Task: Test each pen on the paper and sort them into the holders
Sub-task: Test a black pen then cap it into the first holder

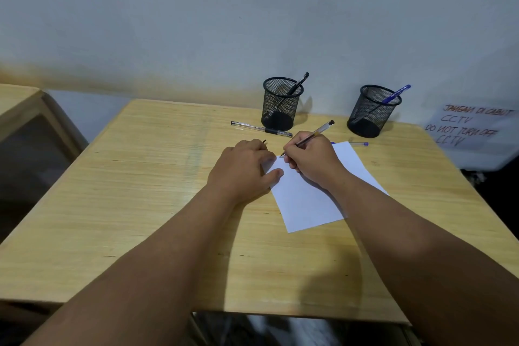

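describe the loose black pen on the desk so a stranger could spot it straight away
On the wooden desk, find the left mesh holder. The clear pen lies flat at its base, black-gripped, the only one neither held nor blue.

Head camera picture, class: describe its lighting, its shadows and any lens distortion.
Head view: dim, soft light; the forearms throw a broad shadow on the wooden table near its front edge; each mesh pen holder casts a faint shadow on the wall; wide-angle bending curves the table's edges and stretches the forearms; the handwritten CCTV sign at the right edge looks slightly smeared.
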